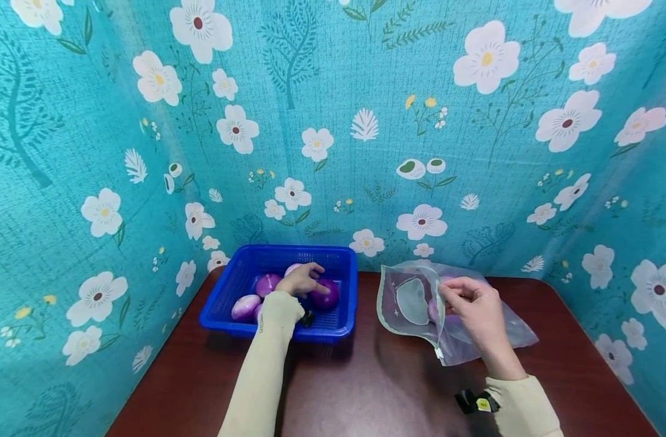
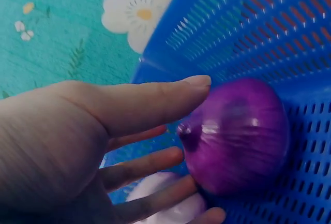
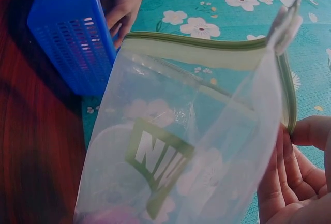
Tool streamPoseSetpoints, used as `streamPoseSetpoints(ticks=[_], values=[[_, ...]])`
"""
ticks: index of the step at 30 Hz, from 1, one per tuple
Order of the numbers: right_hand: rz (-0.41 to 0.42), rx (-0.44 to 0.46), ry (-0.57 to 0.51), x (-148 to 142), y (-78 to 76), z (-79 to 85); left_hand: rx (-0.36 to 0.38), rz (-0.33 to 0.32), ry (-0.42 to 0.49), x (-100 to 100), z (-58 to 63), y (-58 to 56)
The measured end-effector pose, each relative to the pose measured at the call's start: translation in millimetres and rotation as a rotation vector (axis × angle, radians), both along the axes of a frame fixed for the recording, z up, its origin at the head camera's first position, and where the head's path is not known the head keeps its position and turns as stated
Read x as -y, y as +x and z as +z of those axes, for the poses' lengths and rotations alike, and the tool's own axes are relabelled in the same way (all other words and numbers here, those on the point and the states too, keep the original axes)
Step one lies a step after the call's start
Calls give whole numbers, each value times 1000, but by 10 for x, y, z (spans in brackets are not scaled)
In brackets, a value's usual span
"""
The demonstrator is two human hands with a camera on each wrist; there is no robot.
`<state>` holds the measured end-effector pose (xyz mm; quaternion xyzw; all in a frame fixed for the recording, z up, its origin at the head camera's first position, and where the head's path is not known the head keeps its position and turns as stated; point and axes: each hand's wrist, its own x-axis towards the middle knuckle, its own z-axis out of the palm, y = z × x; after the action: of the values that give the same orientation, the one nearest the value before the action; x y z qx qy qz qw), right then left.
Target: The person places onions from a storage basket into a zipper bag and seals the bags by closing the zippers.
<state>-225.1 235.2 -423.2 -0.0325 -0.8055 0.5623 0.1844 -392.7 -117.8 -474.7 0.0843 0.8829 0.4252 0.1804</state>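
My left hand [image 1: 301, 280] reaches into a blue plastic basket [image 1: 215, 306] that holds several purple onions. Seen from the left wrist, its thumb and fingers are spread beside a purple onion [image 2: 243, 136], with the thumb tip at the onion's upper side. A paler onion [image 2: 168, 203] lies behind the fingers. Over on the right, my right hand [image 1: 477, 309] pinches the mouth edge of a translucent zipper bag [image 3: 145, 89] between thumb and fingers, and the mouth gapes. Something purple [image 3: 111, 216] shows at the bottom of the bag.
Both basket and bag rest on a dark reddish-brown table [image 1: 354, 388]. A teal flowered cloth [image 1: 365, 182] hangs behind the table and along both sides. The bag's white zipper slider [image 1: 439, 353] is at the near end of its mouth. The basket stands left of the bag.
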Motion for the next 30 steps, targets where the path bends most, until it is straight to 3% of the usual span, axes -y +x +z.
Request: streamPoseSetpoints(ticks=[6, 13, 24, 30], values=[[4, -17, 2, 20, -14, 0, 46, -29, -44, 27, -23, -2], [12, -13, -15, -3, -4, 3, 4, -109, -112, -38, -55, -12], [18, -2, -28, -6, 18, -8, -69, -130, -181, -54, -32, 67], [16, -6, -37, -11, 23, 19, -57, -134, -207, -67, -25, 72]])
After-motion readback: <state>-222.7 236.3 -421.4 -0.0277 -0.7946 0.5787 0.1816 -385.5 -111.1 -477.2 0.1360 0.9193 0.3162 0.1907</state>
